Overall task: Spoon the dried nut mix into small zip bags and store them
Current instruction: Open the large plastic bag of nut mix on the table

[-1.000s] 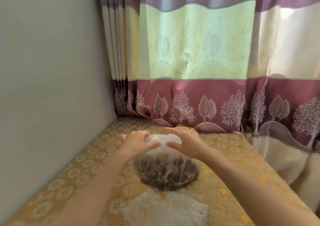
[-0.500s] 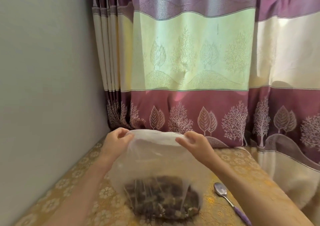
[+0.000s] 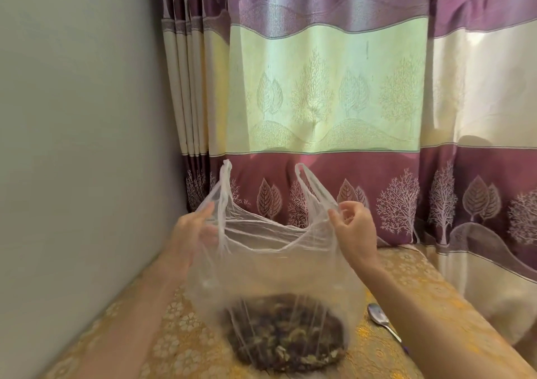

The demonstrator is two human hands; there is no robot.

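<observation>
A thin clear plastic carrier bag (image 3: 273, 265) stands on the table in front of me, its mouth pulled wide and its two handle loops sticking up. A dark heap of dried nut mix (image 3: 286, 333) fills its bottom. My left hand (image 3: 190, 233) pinches the bag's left rim with thumb and fingers. My right hand (image 3: 354, 232) pinches the right rim, fingers curled. A metal spoon (image 3: 382, 322) with a purple handle lies on the table to the right of the bag, partly hidden by my right forearm. No small zip bags are in view.
The table wears a gold floral cloth (image 3: 180, 341). A grey wall (image 3: 81, 146) runs close along the left. A purple and cream curtain (image 3: 334, 102) with tree prints hangs just behind the table and down past its right edge.
The bag's bunched top has been opened: my hands drew apart and upward, spreading the mouth wide, and the handle loops now stand free. The view tilted up, so the clear plastic in front is out of sight.
</observation>
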